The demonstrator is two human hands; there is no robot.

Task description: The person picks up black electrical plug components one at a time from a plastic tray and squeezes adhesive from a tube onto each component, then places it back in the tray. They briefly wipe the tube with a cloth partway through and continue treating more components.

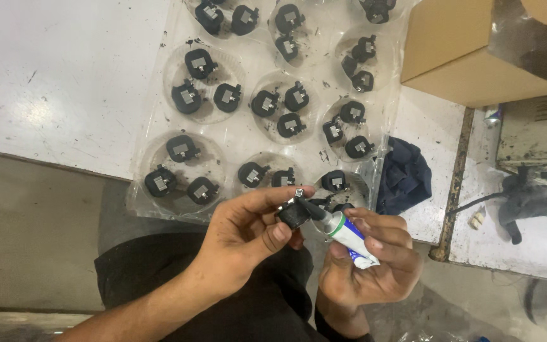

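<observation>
My left hand pinches a small black plastic part with a metal tab between thumb and fingers. My right hand grips a small white tube with a green collar and black nozzle. The nozzle tip touches the black part. Both hands hover just below the near edge of a clear plastic tray. The tray has round wells, each holding two or three similar black parts.
The tray lies on a white, stained table. A dark blue cloth sits right of the tray. A cardboard box stands at the back right. A black cable fitting lies on a second surface to the right.
</observation>
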